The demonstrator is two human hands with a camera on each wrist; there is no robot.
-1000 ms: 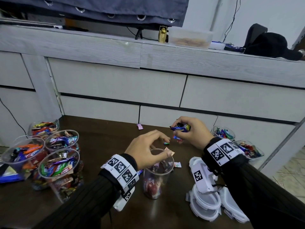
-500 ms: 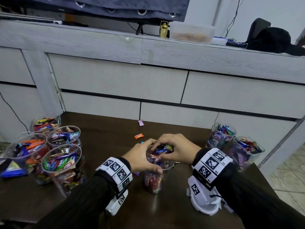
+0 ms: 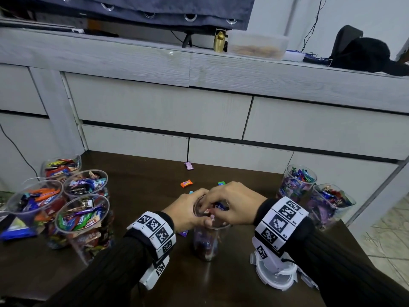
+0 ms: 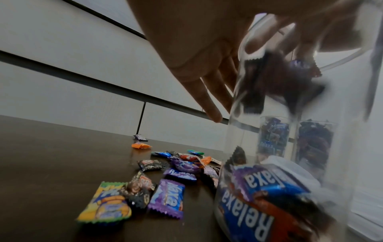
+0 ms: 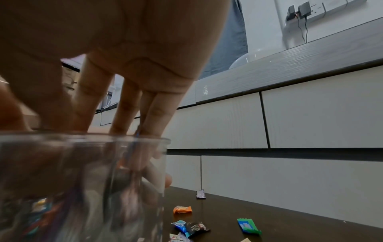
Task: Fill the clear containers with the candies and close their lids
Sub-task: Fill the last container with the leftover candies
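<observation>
A clear container [image 3: 205, 244] stands upright in the middle of the dark table, about a third full of wrapped candies [image 4: 254, 188]. My left hand [image 3: 188, 211] grips its rim, thumb on the near side and fingers [image 4: 209, 101] down the far wall. My right hand [image 3: 234, 202] sits over the mouth with its fingers [image 5: 124, 106] pointing straight down inside. Blurred dark candies [image 4: 277, 81] are in mid-air inside the container just below those fingers. Loose candies [image 4: 165, 201] lie on the table beside the container.
Several open containers full of candies [image 3: 81, 218] crowd the table's left end, and two more [image 3: 296, 182] stand at the right. White lids [image 3: 276, 278] are stacked under my right wrist. An orange candy [image 3: 186, 183] and a pink one [image 3: 188, 165] lie farther back. Grey drawers rise behind the table.
My right hand brought a handful of candies from beyond the container to its mouth and its fingers now reach inside. My left hand dropped onto the rim and gripped it.
</observation>
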